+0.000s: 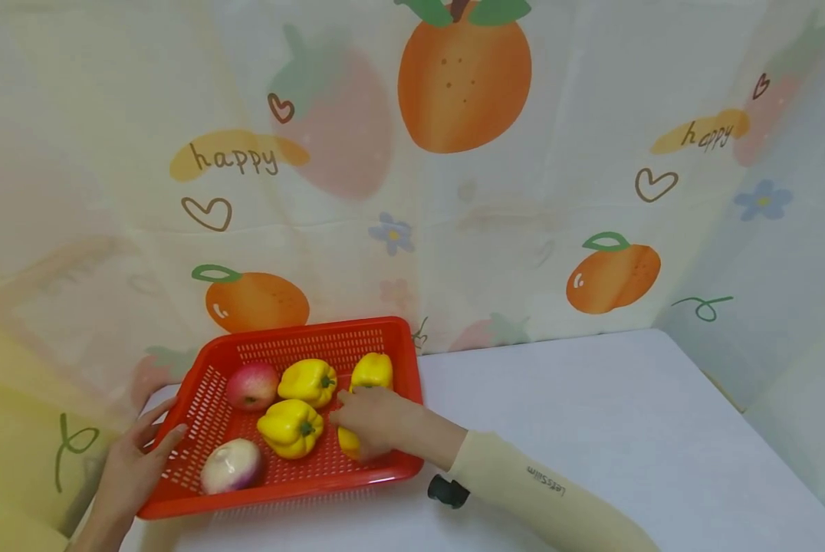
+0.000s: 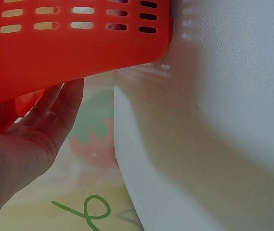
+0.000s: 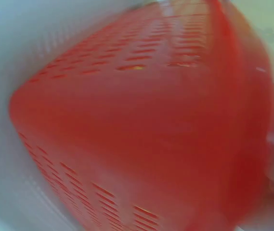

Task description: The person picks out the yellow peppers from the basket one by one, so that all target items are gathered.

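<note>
The red basket (image 1: 288, 489) is standing on the white worktop (image 1: 592, 429), and everything else is lying in or around it. At the basket's left side the left hand (image 1: 133, 468) is gripping the rim: its thumb is resting over the top edge, while its fingers are reaching beneath the rim, as the left wrist view is also showing. Over the basket's right side the right hand (image 1: 369, 423) is bending its fingers downward, right at a partly covered yellow pepper (image 1: 348, 443); the back of the hand is hiding the contact, so I cannot tell how far the fingers are opening or whether they are holding it. The right wrist view is blurring and mostly showing the basket's outside.

A second yellow pepper (image 1: 373, 371) is lying in the basket's far right part, just behind this hand. Two more, a middle pepper (image 1: 290, 428) and a rear pepper (image 1: 307, 382), are sitting around the basket's centre, close together. A pink-red fruit (image 1: 252, 386) is resting in the basket's far left part, and a white-and-purple turnip (image 1: 231, 465) is lying near its front left corner. Beside the basket's front right corner, a small black object (image 1: 448, 491) is touching the cream sleeve (image 1: 537, 491). Behind the basket, a fruit-printed cloth (image 1: 509, 284) is hanging.
</note>
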### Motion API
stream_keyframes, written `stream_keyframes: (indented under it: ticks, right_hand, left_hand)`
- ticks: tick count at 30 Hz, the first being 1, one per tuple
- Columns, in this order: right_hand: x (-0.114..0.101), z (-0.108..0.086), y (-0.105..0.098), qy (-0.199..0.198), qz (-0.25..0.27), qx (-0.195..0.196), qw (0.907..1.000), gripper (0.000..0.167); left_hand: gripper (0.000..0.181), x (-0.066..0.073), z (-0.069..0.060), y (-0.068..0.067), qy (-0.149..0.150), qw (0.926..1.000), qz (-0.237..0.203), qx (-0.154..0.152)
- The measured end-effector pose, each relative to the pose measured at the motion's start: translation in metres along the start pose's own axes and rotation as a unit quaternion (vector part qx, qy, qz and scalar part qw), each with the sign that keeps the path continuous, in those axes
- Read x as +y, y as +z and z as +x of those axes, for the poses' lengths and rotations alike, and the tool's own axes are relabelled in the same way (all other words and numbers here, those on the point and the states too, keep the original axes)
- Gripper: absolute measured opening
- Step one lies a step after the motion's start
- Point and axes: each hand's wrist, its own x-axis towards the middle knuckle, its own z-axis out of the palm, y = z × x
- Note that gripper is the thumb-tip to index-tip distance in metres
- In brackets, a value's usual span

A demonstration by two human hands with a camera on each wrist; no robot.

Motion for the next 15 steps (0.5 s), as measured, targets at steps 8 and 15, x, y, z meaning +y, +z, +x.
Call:
stream_keyframes:
  ticks: [8, 15]
  right_hand:
    - [0.014, -0.009, -0.019, -0.046, -0.002, 0.074, 0.9962, 0.067]
    - [0.033, -0.018, -0.027, -0.058, 0.045, 0.128, 0.9890, 0.092]
  left_hand:
    - [0.062, 0.000, 0.003, -0.001, -0.027, 0.9996, -0.005, -0.011]
    - [0.062, 0.000, 0.002, 0.000, -0.017, 0.9998, -0.006, -0.007]
